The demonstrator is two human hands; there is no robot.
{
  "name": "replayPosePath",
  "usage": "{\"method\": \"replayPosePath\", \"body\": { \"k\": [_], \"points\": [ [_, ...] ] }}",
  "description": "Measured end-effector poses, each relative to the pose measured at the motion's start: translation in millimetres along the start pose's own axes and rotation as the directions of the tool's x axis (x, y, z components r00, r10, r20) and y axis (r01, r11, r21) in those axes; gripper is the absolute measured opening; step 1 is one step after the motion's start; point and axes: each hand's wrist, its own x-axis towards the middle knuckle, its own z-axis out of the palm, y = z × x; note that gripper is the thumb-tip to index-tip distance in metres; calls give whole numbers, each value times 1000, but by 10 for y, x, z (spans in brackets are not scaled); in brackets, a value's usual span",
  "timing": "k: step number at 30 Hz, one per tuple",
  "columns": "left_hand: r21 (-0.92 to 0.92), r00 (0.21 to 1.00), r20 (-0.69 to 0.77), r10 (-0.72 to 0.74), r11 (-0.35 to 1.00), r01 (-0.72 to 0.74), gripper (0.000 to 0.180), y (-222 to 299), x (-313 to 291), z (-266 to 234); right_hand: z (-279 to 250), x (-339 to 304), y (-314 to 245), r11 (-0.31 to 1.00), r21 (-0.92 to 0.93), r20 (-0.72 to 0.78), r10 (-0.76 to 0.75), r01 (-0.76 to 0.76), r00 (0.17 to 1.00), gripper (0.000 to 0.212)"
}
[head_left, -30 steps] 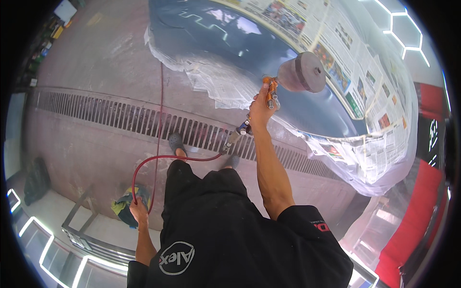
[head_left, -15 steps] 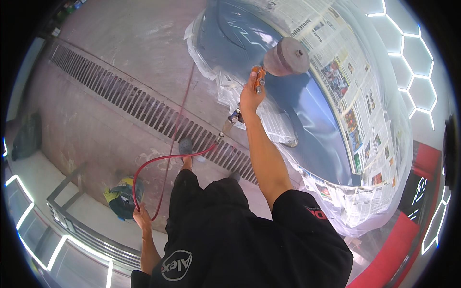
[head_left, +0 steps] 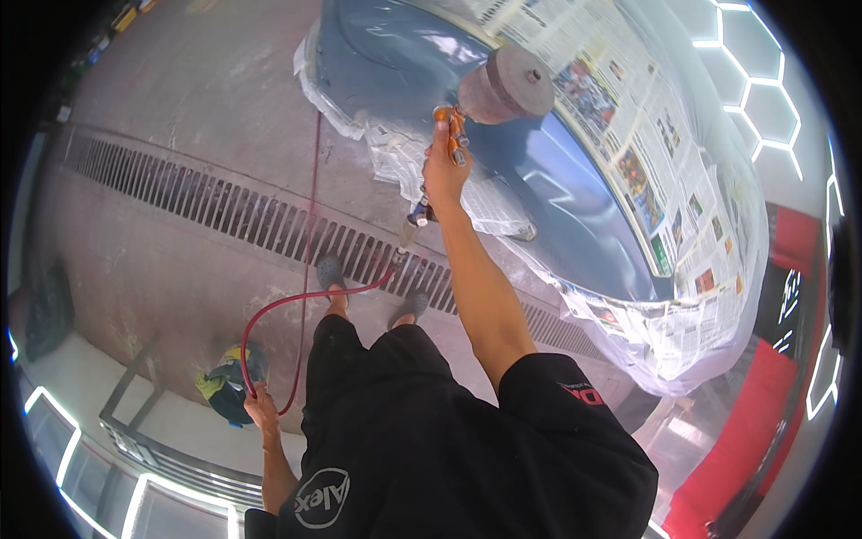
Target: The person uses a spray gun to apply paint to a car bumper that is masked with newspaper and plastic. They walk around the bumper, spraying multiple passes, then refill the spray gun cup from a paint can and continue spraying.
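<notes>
My right hand [head_left: 444, 175] is wrapped round the handle of an orange spray gun [head_left: 456, 135], with a greyish round paint cup [head_left: 507, 85] on top. The gun is held out before a blue-grey car bumper [head_left: 530, 180], apart from its surface as far as I can see. Newspaper and plastic film [head_left: 669, 171] cover the car around the bumper. A red air hose [head_left: 301, 296] runs from the fitting below the gun in a loop to the lower left. There my left hand [head_left: 261, 409] is closed on the hose, at hip height.
A slotted floor grate [head_left: 233, 211] crosses the concrete floor beneath my feet. A bin with a dark and yellow-green bag [head_left: 229, 382] stands close to my left hand. Metal rails [head_left: 171, 458] run along the lower left. Red panels [head_left: 736, 440] stand at the right.
The spray gun and my right hand have shifted left and slightly up in view. The bumper and floor have shifted too as my head moved; both my feet now show on the grate.
</notes>
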Motion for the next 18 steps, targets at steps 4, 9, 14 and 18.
{"method": "replayPosePath", "body": {
  "k": [4,9,14,18],
  "points": [
    [98,996,50,73,992,-77,29,159,24,97,-1068,-274,-96,1000,-3,-88,20,-21,996,54],
    [217,955,152,255,934,-284,29,320,-172,327,-2414,-628,-147,999,19,-162,48,-46,986,53],
    [327,885,270,378,829,-454,28,235,-290,673,-3760,-842,158,998,64,-257,-11,28,966,51],
    [373,827,386,409,751,-545,31,373,-702,981,-4669,-1057,253,996,91,-350,32,0,936,53]
  ]
}}
